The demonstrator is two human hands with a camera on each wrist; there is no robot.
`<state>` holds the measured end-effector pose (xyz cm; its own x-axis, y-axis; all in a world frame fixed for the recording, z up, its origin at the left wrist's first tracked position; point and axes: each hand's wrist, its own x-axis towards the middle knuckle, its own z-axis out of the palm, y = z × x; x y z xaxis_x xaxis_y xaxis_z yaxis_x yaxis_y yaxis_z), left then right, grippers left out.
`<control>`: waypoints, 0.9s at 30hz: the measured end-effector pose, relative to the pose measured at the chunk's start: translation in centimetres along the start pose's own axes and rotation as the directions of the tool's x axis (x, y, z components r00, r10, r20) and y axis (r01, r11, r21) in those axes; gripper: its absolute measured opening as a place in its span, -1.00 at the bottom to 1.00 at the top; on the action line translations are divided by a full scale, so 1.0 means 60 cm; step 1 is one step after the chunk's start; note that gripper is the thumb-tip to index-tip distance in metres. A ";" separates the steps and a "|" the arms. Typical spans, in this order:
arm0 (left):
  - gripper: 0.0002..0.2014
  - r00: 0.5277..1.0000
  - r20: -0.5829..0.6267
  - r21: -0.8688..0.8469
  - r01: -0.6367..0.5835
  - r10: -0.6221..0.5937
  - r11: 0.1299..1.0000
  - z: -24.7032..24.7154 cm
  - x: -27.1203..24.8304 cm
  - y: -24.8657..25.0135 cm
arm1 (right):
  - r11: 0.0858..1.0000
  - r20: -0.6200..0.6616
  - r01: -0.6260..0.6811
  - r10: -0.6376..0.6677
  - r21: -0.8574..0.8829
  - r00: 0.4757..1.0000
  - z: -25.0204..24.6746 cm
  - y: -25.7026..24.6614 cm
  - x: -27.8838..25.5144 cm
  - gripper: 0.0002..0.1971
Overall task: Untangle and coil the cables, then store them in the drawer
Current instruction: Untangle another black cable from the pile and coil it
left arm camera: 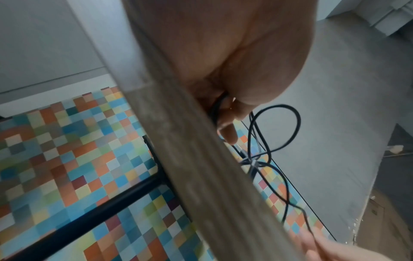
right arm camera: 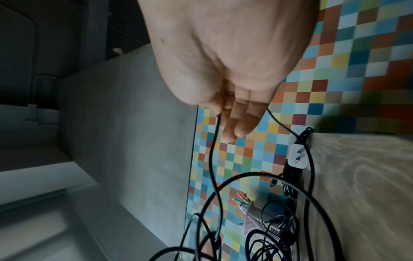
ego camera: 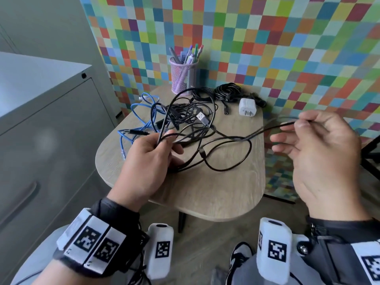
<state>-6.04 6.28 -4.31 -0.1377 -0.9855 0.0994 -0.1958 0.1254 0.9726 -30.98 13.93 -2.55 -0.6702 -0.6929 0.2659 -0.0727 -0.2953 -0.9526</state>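
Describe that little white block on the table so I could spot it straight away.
Start at the small wooden table in front of the checkered wall and look to its far right corner. There, just right of the black cable tangle and beside a coiled black bundle, lies the white charger plug. It is the only white, boxy thing there, with two metal prongs.

Soft even daylight, wide-angle edge bending, motion-blurred wrist views, right wrist dim.

1 blue cable (ego camera: 135, 118), 1 white charger (ego camera: 247, 107), 1 pen cup (ego camera: 182, 78).
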 end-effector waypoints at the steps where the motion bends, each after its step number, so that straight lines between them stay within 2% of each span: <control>1: -0.68 1.000 0.001 0.022 -0.005 0.005 1.000 -0.001 -0.001 0.002 | 1.000 0.013 -0.020 0.021 -0.022 1.000 -0.001 0.004 0.001 -0.75; 3: -0.78 1.000 0.015 0.042 -0.022 0.022 0.999 -0.005 -0.005 0.007 | 0.986 0.079 -0.033 0.046 -0.164 0.996 -0.003 0.010 0.002 -0.72; 6: -0.78 0.996 0.043 0.084 -0.075 0.072 0.994 -0.009 -0.010 0.010 | 0.866 0.231 0.086 0.035 -0.493 0.972 -0.002 0.018 -0.005 -0.75; 9: -0.78 0.997 0.033 0.120 -0.071 0.067 0.990 -0.009 -0.008 0.004 | 0.767 0.341 0.191 0.039 -0.613 0.939 0.008 0.027 -0.014 -0.78; 12: -0.76 0.999 -0.012 0.084 -0.036 0.037 0.996 -0.006 -0.007 0.001 | 0.640 0.390 0.312 -0.020 -0.702 0.920 0.019 0.034 -0.023 -0.70; 14: -0.70 0.999 -0.028 0.056 -0.018 0.020 0.998 -0.001 -0.006 0.001 | 0.568 0.388 0.375 -0.105 -0.732 0.916 0.024 0.030 -0.026 -0.67; 18: -0.73 0.999 -0.050 -0.081 -0.010 0.006 0.997 0.009 -0.005 0.007 | 0.530 0.334 0.452 -0.309 -0.718 0.891 0.022 0.019 -0.027 -0.71; 21: -0.69 0.995 -0.092 -0.148 0.026 -0.040 0.989 0.010 -0.002 0.009 | 0.516 0.244 0.536 -0.529 -0.668 0.813 0.019 0.000 -0.027 -0.85; 22: -0.68 0.993 -0.102 -0.160 0.036 -0.053 0.986 0.010 -0.001 0.009 | 0.543 0.245 0.572 -0.558 -0.614 0.793 0.017 -0.009 -0.026 -0.90; 23: -0.68 0.992 -0.107 -0.164 0.046 -0.064 0.985 0.010 0.000 0.008 | 0.596 0.279 0.590 -0.534 -0.544 0.798 0.013 -0.019 -0.025 -0.94; 24: -0.67 0.991 -0.111 -0.159 0.056 -0.074 0.986 0.011 0.001 0.008 | 0.664 0.346 0.571 -0.454 -0.483 0.821 0.009 -0.026 -0.023 -0.92; 25: -0.66 0.990 -0.117 -0.158 0.063 -0.082 0.985 0.012 0.002 0.008 | 0.721 0.439 0.517 -0.320 -0.462 0.839 0.004 -0.032 -0.023 -0.86; 26: -0.66 0.988 -0.123 -0.161 0.069 -0.089 0.985 0.013 0.002 0.010 | 0.747 0.529 0.452 -0.160 -0.488 0.834 0.000 -0.038 -0.024 -0.80; 27: -0.65 0.987 -0.128 -0.167 0.072 -0.094 0.983 0.014 0.002 0.011 | 0.736 0.592 0.414 -0.022 -0.536 0.805 -0.006 -0.039 -0.024 -0.78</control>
<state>-7.00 6.37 -3.81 0.0067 -0.9994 0.0336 -0.0399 0.0333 0.9986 -30.12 15.88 -0.79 -0.1007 -0.9412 0.3224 -0.7267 -0.1518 -0.6699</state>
